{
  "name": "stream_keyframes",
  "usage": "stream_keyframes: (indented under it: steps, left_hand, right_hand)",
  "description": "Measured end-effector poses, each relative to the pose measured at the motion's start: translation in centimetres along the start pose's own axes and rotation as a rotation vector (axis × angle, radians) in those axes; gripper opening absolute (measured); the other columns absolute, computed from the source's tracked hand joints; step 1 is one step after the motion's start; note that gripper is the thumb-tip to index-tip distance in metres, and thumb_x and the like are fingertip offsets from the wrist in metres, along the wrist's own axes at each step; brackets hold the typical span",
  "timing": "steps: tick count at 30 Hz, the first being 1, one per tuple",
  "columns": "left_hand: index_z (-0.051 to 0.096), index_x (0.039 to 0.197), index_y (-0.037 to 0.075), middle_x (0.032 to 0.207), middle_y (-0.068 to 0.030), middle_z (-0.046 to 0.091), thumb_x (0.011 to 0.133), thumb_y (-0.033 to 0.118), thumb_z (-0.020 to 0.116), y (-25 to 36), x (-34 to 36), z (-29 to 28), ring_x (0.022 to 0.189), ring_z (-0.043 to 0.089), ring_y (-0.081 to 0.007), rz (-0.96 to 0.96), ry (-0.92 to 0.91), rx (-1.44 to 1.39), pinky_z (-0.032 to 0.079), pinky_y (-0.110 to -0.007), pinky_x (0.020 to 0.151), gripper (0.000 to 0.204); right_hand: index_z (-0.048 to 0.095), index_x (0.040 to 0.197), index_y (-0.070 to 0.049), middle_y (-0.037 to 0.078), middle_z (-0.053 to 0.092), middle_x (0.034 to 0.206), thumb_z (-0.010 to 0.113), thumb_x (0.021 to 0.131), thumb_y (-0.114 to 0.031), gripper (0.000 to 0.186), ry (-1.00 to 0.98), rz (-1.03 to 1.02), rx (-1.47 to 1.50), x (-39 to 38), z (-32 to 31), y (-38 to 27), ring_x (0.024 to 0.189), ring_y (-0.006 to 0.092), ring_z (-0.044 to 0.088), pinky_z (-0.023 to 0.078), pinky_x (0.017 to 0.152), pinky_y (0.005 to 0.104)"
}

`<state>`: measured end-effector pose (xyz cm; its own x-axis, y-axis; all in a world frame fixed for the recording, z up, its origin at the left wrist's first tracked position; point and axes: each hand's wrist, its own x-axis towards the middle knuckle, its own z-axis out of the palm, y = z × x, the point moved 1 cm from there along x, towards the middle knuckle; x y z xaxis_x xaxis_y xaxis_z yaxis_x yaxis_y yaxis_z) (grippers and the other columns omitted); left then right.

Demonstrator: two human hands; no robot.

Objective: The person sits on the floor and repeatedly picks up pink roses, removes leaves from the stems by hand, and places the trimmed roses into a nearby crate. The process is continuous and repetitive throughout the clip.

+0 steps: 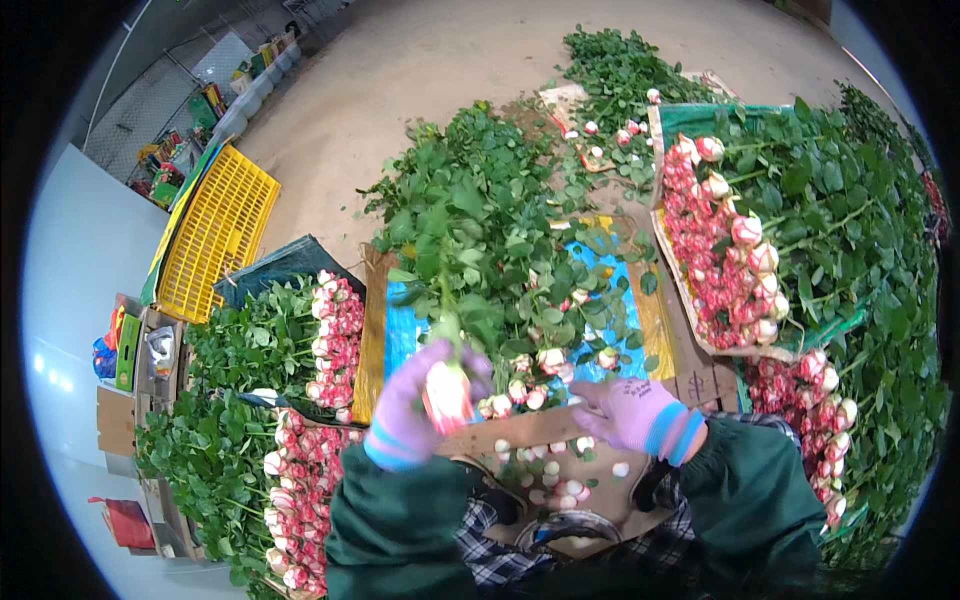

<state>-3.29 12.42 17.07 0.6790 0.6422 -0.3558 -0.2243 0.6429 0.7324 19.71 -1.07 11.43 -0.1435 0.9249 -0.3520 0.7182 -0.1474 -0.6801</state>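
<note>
My left hand point(410, 395), in a light purple glove with a blue cuff, is closed around the stem of a rose point(447, 396) just under its bloom. The bloom is white with red-pink edges and sits close to me. Its leafy upper stem points away and is smeared by motion. My right hand point(637, 412), gloved alike, has its fingers apart and holds nothing I can see. Those fingers point left, beside several loose roses point(552, 361) at the near edge of the work table point(628, 330), which is covered in blue and yellow sheeting.
Bundled roses point(735, 240) lie stacked on my right, and more bundles point(335, 340) on my left. A leafy heap point(480, 190) covers the table's far part. Fallen petals point(565, 490) lie below the near board. A yellow crate point(220, 235) stands at the far left.
</note>
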Motion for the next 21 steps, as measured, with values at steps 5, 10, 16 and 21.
stream_keyframes:
  steps: [5, 10, 16, 21]
  left_hand:
    - [0.059, 0.114, 0.000, 0.106, -0.0134, 0.065, 0.095, 0.022, 0.053, -6.6, 1.2, -4.2, 0.092, 0.065, -0.0232, -0.189, 0.024, 0.135, 0.052, -0.036, 0.084, 0.030]
    - [0.056, 0.113, 0.000, 0.098, -0.0106, 0.066, 0.098, 0.021, 0.048, -5.7, 3.0, -2.1, 0.083, 0.065, -0.0193, 0.019, -0.055, 0.381, 0.053, -0.029, 0.077, 0.027]
    - [0.048, 0.120, -0.002, 0.097, -0.0145, 0.064, 0.096, 0.022, 0.049, 0.6, -6.0, 5.1, 0.074, 0.065, -0.0215, -0.015, -0.076, 0.213, 0.055, -0.030, 0.066, 0.034]
    - [0.053, 0.116, 0.002, 0.098, -0.0124, 0.067, 0.096, 0.022, 0.053, -5.8, -2.2, 2.5, 0.087, 0.066, -0.0188, -0.322, -0.048, 0.046, 0.054, -0.030, 0.075, 0.029]
  right_hand:
    - [0.059, 0.120, -0.010, 0.015, 0.069, 0.094, 0.050, 0.093, -0.042, 0.043, 0.098, 0.048, 0.197, 2.8, 1.5, 0.1, 0.091, 0.0331, 0.065, 0.050, 0.080, 0.0421]
    - [0.061, 0.115, -0.010, 0.008, 0.068, 0.092, 0.050, 0.094, -0.034, 0.034, 0.057, -0.034, 0.612, 6.0, 2.2, 4.3, 0.085, 0.0174, 0.065, 0.050, 0.075, 0.0299]
    - [0.056, 0.126, -0.004, 0.005, 0.064, 0.103, 0.043, 0.096, -0.055, 0.061, -0.040, -0.087, 1.038, 5.1, -0.5, -3.1, 0.087, 0.0105, 0.061, 0.050, 0.078, 0.0258]
    - [0.058, 0.118, -0.001, 0.005, 0.065, 0.100, 0.052, 0.093, -0.052, 0.057, -0.028, 0.071, 1.199, 6.5, 0.5, -3.3, 0.086, 0.0103, 0.061, 0.051, 0.078, 0.0261]
